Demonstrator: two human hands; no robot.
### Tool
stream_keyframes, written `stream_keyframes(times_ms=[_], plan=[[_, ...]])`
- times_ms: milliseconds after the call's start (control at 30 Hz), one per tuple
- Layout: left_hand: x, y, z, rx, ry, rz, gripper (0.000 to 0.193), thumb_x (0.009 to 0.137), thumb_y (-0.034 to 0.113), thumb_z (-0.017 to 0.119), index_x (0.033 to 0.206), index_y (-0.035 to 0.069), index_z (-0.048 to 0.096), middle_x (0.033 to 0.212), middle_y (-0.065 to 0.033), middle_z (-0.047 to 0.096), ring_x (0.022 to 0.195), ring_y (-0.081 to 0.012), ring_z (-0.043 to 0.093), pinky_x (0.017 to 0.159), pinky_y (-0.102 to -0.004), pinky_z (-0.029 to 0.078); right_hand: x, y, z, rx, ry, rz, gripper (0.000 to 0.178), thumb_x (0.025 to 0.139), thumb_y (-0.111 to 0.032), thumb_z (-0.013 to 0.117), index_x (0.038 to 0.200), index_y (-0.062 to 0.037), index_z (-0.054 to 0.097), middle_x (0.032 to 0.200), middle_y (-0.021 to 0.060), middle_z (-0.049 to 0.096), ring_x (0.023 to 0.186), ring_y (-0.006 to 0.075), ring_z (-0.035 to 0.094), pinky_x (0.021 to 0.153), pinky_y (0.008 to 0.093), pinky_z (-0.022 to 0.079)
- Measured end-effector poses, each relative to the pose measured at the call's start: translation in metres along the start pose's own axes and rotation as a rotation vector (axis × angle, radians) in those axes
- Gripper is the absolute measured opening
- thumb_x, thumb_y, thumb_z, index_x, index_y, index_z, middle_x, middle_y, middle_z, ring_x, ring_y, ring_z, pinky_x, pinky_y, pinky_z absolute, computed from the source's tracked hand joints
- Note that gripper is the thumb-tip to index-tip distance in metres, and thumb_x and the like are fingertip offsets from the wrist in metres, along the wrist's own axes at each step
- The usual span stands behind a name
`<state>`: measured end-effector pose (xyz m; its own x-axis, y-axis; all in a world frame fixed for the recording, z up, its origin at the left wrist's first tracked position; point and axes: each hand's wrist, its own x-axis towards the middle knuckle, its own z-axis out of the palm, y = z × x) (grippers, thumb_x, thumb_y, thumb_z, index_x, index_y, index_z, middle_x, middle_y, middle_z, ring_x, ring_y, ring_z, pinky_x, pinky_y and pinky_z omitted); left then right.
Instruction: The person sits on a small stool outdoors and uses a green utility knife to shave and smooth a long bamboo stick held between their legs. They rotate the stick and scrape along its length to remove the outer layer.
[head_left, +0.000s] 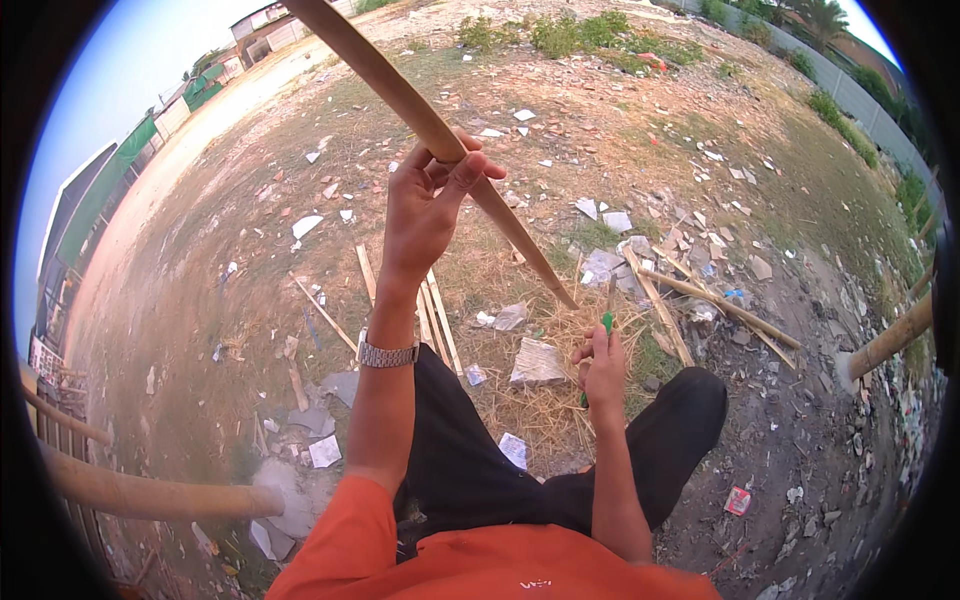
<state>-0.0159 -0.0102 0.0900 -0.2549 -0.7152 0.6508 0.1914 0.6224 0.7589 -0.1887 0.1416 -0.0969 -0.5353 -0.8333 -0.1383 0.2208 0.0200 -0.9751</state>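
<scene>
Tan, flat bamboo strip (415,108), clamped in my left hand (430,195), slants down toward my right hand (602,368), closed round green-handled knife (607,322). Presumed step: shaving; next stroke would need strip steady.

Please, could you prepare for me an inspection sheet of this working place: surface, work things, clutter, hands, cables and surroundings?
Surface: rough earth ground, with straw-like bits before the person.
Work things: long brown strip, held slanting; green-handled tool, its narrow end pointing away from the person.
Clutter: pale shards, loose slats, red packet.
Hands: left hand closed on the strip; right hand closed on the tool.
Cables: nothing seen.
Surroundings: thick poles at both sides, green sheeting far left, grey wall far right.
</scene>
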Motion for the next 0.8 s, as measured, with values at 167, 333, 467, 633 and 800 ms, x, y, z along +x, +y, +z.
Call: stream_keyframes(times_ms=[167, 333, 467, 633, 800], plan=[[-0.033, -0.009, -0.001, 0.081, 0.124, 0.045, 0.043, 0.094, 0.043, 0.052, 0.113, 0.004, 0.053, 0.088, -0.0111, 0.071, 0.08, -0.0169, 0.067, 0.074, -0.0262, 0.049, -0.031, 0.032, -0.019, -0.102, -0.016, 0.1, 0.035, 0.1, -0.034, 0.042, 0.099, -0.0017, 0.054, 0.063, 0.0019, 0.054, 0.06, 0.0086, 0.05, 0.06, 0.0259, 0.04], [-0.062, 0.001, 0.005, -0.35, 0.429, 0.072, 0.043, 0.092, 0.051, 0.049, 0.093, 0.008, 0.055, 0.056, 0.0035, 0.038, 0.047, -0.0094, 0.038, 0.05, -0.0269, 0.035, -0.05, 0.038, -0.015, -0.23, 0.083, -0.019, 0.033, 0.1, -0.036, 0.039, 0.102, -0.0058, 0.051, 0.063, 0.0018, 0.053, 0.052, 0.007, 0.046, 0.051, 0.0255, 0.038], [-0.08, 0.019, 0.0, -0.241, 0.316, 0.131, 0.048, 0.092, 0.054, 0.045, 0.081, 0.009, 0.057, 0.055, 0.0047, 0.033, 0.045, -0.0062, 0.031, 0.047, -0.0252, 0.029, -0.07, 0.011, -0.002, -0.256, -0.054, -0.048, 0.027, 0.1, -0.03, 0.04, 0.104, -0.0059, 0.051, 0.062, 0.001, 0.05, 0.057, 0.0076, 0.048, 0.055, 0.0279, 0.039], [-0.107, 0.019, 0.027, -0.24, 0.271, 0.063, 0.063, 0.089, 0.065, 0.034, 0.082, 0.007, 0.057, 0.055, 0.0044, 0.026, 0.047, -0.0072, 0.024, 0.048, -0.0255, 0.024, -0.08, 0.001, 0.021, -0.505, -0.089, -0.408, 0.022, 0.099, -0.021, 0.041, 0.102, -0.0007, 0.049, 0.063, 0.0221, 0.053, 0.062, 0.0427, 0.054, 0.059, 0.0479, 0.04], [-0.122, 0.042, 0.022, -0.321, 0.164, 0.193, 0.07, 0.084, 0.075, 0.027, 0.071, 0.008, 0.042, 0.052, 0.0021, 0.026, 0.046, -0.0091, 0.021, 0.045, -0.0268, 0.021, -0.086, -0.021, 0.023, -0.586, -0.171, -0.378, 0.019, 0.097, -0.02, 0.043, 0.104, -0.0021, 0.045, 0.067, 0.0225, 0.058, 0.064, 0.0432, 0.057, 0.06, 0.0514, 0.043]])
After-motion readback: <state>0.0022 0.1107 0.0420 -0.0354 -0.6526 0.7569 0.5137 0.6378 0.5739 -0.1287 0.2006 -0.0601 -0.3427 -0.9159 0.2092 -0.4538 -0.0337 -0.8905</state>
